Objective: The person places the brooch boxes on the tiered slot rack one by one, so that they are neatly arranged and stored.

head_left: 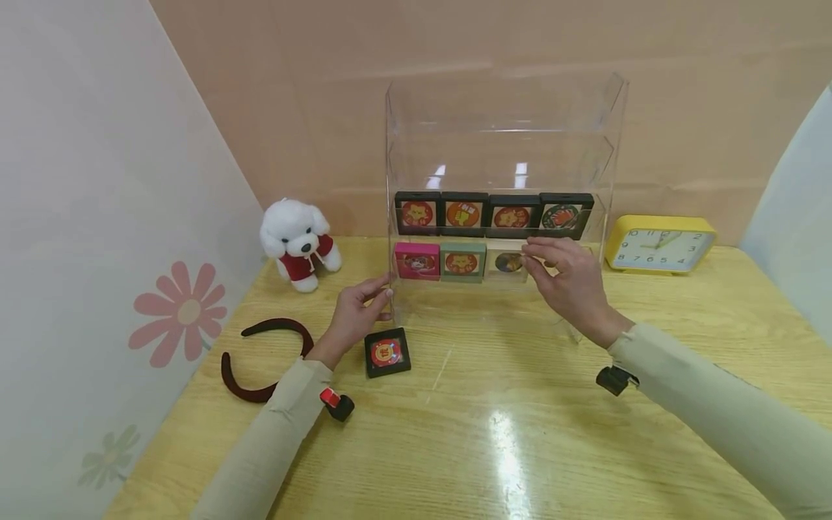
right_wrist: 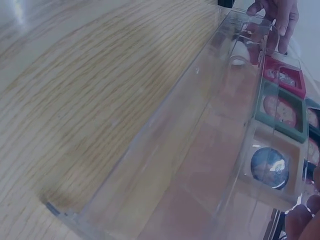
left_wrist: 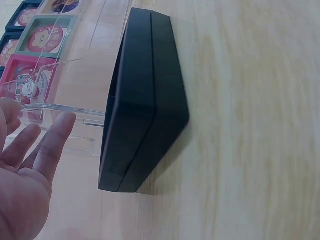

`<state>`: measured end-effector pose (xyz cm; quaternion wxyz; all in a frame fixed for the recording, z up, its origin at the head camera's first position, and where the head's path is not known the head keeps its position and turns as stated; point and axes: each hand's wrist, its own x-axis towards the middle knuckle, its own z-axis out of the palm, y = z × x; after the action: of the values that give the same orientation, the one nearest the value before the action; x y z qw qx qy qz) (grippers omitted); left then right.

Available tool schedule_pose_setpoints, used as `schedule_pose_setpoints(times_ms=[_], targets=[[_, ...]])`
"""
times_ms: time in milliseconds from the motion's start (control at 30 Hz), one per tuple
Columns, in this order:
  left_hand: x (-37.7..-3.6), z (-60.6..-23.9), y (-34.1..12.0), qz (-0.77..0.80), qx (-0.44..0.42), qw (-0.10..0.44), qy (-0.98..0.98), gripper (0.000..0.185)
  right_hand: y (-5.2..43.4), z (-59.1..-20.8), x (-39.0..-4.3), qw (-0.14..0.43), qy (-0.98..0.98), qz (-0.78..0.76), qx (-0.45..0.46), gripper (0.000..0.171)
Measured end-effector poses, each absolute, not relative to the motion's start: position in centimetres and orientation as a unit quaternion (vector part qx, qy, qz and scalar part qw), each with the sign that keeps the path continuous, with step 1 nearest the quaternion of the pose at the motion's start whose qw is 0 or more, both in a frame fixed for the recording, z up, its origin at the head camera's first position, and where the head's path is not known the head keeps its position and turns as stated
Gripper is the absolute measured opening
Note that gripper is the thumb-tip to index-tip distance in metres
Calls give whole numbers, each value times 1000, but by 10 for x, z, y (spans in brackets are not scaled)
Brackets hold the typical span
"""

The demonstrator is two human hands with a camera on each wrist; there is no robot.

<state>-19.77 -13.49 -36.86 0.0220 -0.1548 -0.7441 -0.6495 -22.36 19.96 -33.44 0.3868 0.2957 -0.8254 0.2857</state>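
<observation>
Head view, clear rack (head_left: pixel 503 155): upright at the back of the wooden table (head_left: pixel 682 339), at 12 o'clock from both hands; four dark tiles in a row on one shelf, and on the shelf below a pink tile (head_left: pixel 417 261), a green tile (head_left: pixel 463 261) and a beige tile (head_left: pixel 508 261).
Head view, left hand (head_left: pixel 356 314): at the rack's lower left corner, fingers nearly straight, tips touching the clear edge, nothing gripped.
Head view, right hand (head_left: pixel 567 282): at the right end of the lower shelf, fingers curled at the beige tile's right edge; grip on it impossible to confirm.
Head view, black tile (head_left: pixel 386 352): flat on the table, red round picture up, at 5 o'clock just beside the left hand, apart from the rack.
Head view, surroundings: white plush dog (head_left: pixel 297 242) at 10 o'clock from the left hand, dark headband (head_left: pixel 260 357) at 8 o'clock, yellow clock (head_left: pixel 659 243) at 2 o'clock from the right hand.
Left wrist view, left hand (left_wrist: pixel 25 175): open, palm showing, fingers spread at the rack's clear edge; black tile (left_wrist: pixel 142 107) seen edge-on at 2 o'clock.
Right wrist view, rack (right_wrist: pixel 165 150): clear front wall on the wood grain, beige tile (right_wrist: pixel 272 165) with a dark blue round picture behind it, then green and pink tiles; left hand (right_wrist: pixel 275 15) at 1 o'clock, fingertips on the far end.
</observation>
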Motion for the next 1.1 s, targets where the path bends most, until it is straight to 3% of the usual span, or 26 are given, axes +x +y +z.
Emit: schedule_pose_setpoints(times_ms=[200,533,800,1100], targets=[[-203,-375,-136,-657,-151,17,-739,36,185,-331,-216,409,-802,300,316,18],[-216,-395,-140,-663,-144,22,-734,37,152,-328,-202,399,-773,322,375,18],[-216,-395,-140,-663,-150,30,-733,36,118,-336,-195,344,-799,283,403,19],[-216,-396,-140,-662,-152,35,-733,36,82,-359,-189,223,-856,211,415,22]])
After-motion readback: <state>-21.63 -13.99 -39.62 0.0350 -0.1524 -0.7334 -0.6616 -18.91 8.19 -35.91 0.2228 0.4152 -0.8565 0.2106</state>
